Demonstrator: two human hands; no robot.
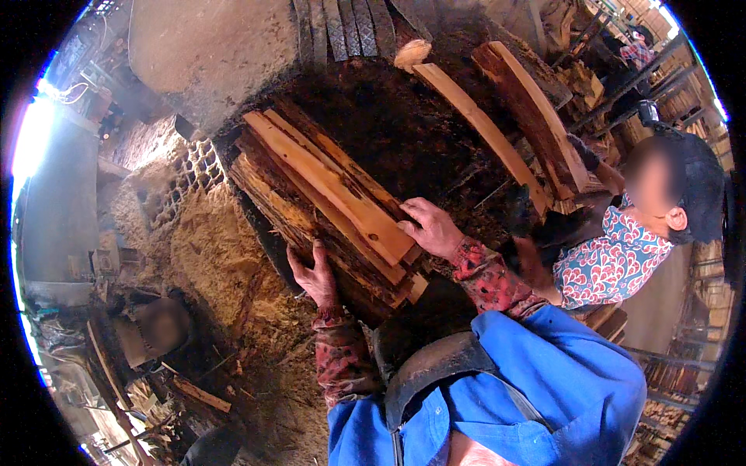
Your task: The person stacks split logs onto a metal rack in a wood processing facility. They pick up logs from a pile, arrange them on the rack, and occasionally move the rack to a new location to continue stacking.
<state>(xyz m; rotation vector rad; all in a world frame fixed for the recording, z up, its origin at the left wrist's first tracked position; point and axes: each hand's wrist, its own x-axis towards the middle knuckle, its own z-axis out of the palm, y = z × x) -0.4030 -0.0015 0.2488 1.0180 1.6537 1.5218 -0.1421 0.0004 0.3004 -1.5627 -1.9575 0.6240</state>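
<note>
A stack of long, rough wood slabs (pixel 330 190) with bark edges lies slantwise in front of me, its near ends toward my body. My left hand (pixel 315 279) grips the stack's left side near the close end, thumb on top; its lower fingers are partly hidden. On the opposite side, my right hand (pixel 434 227) curls its fingers over the edge of the upper slabs. A pale, smooth-faced slab tops the pile.
A person in a patterned shirt (pixel 614 256) stands close at my right. Nearby are a long narrow strip of wood (pixel 482 124) and a thick bark-edged slab (pixel 536 116). Dark hanging strips (pixel 346 31) are at the far side. Sawdust (pixel 225 248) is heaped at left.
</note>
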